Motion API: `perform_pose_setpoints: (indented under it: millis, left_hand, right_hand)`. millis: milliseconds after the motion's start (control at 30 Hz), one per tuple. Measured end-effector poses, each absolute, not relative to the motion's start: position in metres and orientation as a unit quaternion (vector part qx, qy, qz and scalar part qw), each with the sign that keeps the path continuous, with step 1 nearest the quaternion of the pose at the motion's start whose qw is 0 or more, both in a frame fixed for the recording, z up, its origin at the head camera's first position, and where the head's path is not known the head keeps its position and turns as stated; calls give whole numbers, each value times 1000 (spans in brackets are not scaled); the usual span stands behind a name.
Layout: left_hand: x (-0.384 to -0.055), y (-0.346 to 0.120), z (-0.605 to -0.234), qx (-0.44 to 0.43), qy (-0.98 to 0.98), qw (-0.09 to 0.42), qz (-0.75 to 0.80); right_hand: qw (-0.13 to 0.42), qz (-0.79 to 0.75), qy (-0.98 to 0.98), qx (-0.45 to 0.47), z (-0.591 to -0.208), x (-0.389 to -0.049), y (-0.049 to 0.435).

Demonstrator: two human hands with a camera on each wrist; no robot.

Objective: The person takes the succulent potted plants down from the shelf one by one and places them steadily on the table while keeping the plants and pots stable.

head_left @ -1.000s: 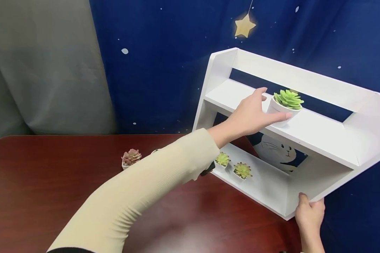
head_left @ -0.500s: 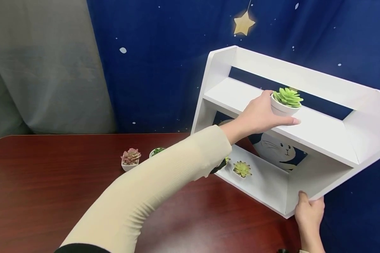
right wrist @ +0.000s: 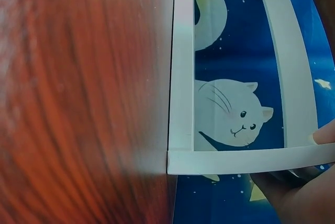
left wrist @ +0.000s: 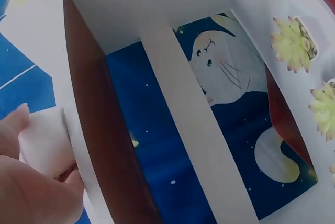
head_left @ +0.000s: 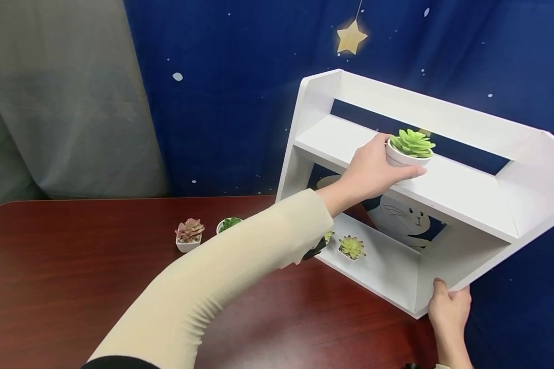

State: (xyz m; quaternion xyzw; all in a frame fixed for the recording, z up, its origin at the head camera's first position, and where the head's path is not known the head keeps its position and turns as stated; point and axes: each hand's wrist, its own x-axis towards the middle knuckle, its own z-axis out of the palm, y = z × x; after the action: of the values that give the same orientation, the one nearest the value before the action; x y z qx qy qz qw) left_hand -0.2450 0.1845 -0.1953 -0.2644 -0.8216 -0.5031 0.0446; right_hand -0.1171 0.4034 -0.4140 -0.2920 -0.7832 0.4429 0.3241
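Observation:
My left hand [head_left: 374, 166] grips a white round pot holding a bright green succulent [head_left: 412, 143], at the upper board of a white two-tier shelf [head_left: 471, 197]. Fingers lie behind the pot and the thumb runs across its front. The left wrist view shows the pot's white side [left wrist: 48, 143] between thumb and fingers. My right hand [head_left: 450, 310] holds the shelf's right side panel near its bottom front corner, thumb on the inner face. Yellow-green succulents [head_left: 352, 247] stand on the lower board, one partly hidden by my left cuff.
A pink succulent [head_left: 189, 236] in a white pot and a dark green succulent [head_left: 230, 223], partly behind my sleeve, stand on the reddish-brown table [head_left: 74, 277]. The shelf stands angled before a blue curtain [head_left: 231, 102] with stars and a cat print.
My left hand's spread fingers have moved in and taken hold of the pot, which has since shifted slightly left. My right hand keeps its hold on the shelf.

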Motion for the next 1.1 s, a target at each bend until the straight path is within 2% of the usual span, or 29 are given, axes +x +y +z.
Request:
perform_pose_setpoints:
  millis: [733, 1100]
  left_hand:
    - [-227, 132, -226, -286, -778, 62, -556]
    - [-224, 86, -276, -260, -781, 70, -563]
  right_hand:
    - [322, 440, -784, -297, -414, -118, 402]
    - [318, 438, -784, -304, -413, -116, 403]
